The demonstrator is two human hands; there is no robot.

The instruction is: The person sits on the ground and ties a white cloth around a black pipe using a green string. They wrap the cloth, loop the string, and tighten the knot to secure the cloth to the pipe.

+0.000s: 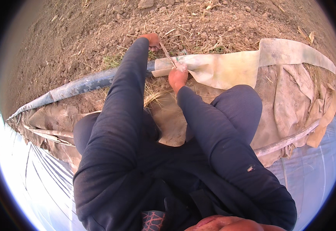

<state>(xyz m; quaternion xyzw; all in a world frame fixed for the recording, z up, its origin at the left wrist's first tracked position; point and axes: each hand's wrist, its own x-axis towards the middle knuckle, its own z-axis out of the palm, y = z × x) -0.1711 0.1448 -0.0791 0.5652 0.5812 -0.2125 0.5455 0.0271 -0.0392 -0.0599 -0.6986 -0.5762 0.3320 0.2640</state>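
Note:
My left hand (151, 41) is closed around one end of a thin twisted strip (166, 52), beyond a dark flat hose (84, 84). The strip runs taut to my right hand (178, 77), which grips it by a bunched pale piece at the hose. An off-white flexible sleeve (222, 68) meets the dark hose there, its near end folded and overlapping it. The joint itself is partly covered by my right hand. Which material the strip is made of, I cannot tell.
Cloddy brown soil (185, 17) with dry straw stretches beyond the hose. Dirty tan sheeting (169, 115) lies under and around my knees. A pale pole (286, 138) crosses at the right, beside translucent plastic film (309, 170). Dry grass (152, 96) pokes up near the joint.

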